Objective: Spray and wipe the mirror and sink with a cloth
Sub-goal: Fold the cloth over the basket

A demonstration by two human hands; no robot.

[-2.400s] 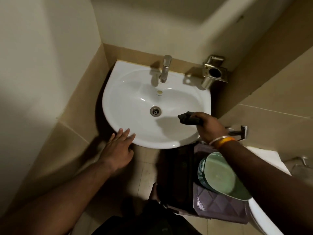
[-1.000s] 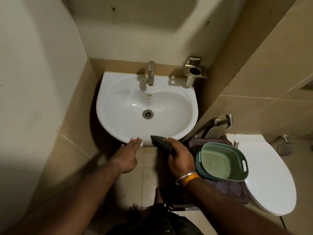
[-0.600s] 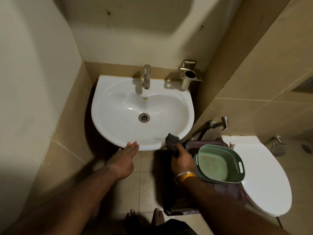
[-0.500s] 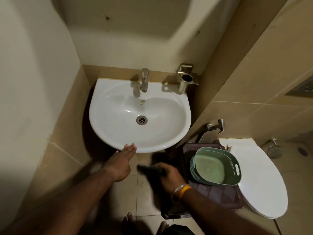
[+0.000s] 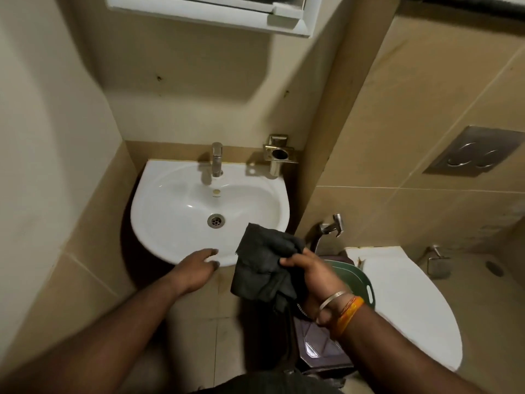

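A white wall-hung sink (image 5: 170,231) with a chrome tap (image 5: 216,159) fills the middle of the view. My left hand (image 5: 196,268) rests on the sink's front rim, fingers spread and holding nothing. To its right, my right hand (image 5: 315,275) grips a dark grey cloth (image 5: 262,267), which hangs loosely unfolded in front of the sink's right front edge. At the top edge I see the lower white frame of the mirror cabinet (image 5: 216,12); its glass is mostly out of view. No spray bottle is visible.
A metal cup holder (image 5: 279,155) is fixed to the wall right of the tap. A green basket (image 5: 358,282) sits on a dark purple stool (image 5: 318,345) beside the white toilet (image 5: 412,305). A hand-spray nozzle (image 5: 331,227) and flush plate (image 5: 473,152) are on the right wall.
My right hand has lifted the cloth from low near the floor up in front of the sink, and the cloth has opened out. The view has tilted up, showing the cabinet's lower frame.
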